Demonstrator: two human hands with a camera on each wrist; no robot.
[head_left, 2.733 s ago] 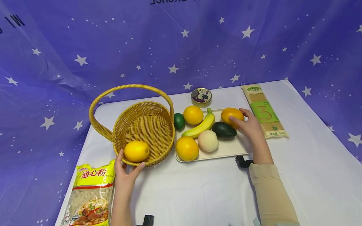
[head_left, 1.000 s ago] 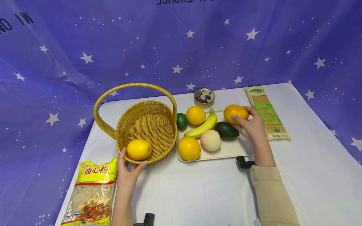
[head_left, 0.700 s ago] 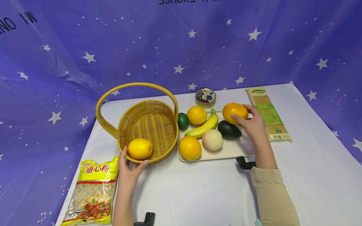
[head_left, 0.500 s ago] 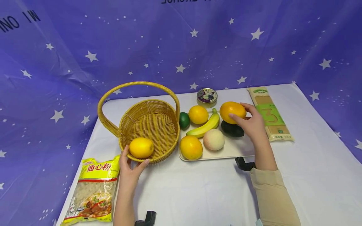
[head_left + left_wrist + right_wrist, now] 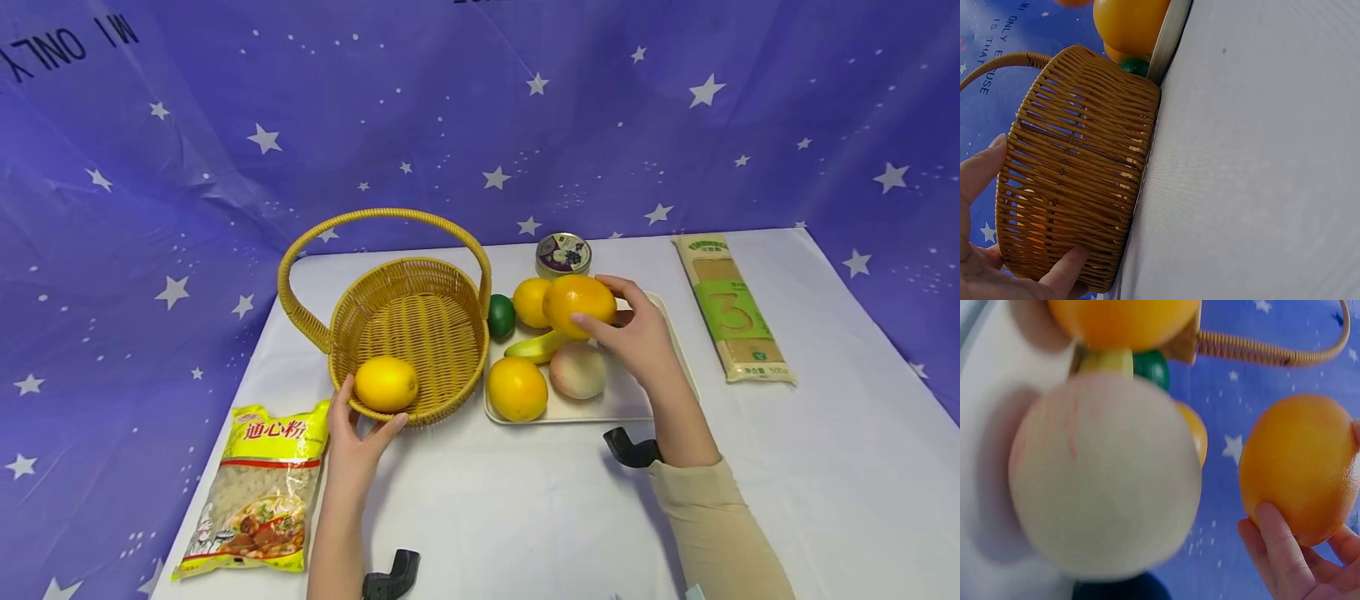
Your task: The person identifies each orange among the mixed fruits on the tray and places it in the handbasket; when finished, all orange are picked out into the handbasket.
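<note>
From my remote seat I see the round, golden-brown wicker basket (image 5: 420,329) standing upright on the left, its arched handle (image 5: 384,214) raised. To its right, one smooth, oval, orange mango-like fruit (image 5: 576,300) is held in the air, its long side lying left to right.

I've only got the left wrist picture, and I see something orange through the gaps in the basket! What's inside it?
Observer: One yellow fruit lies in the basket, on the side next to the left hand.
Operator: Ooh! What's happening over on the right?
Observer: The right hand holds an oval orange fruit up over the tray.
Operator: Is there anything over on the left that I'm missing?
Observer: Yes, a bag with a yellow top lies to the left of the basket, closer to the person.
</note>
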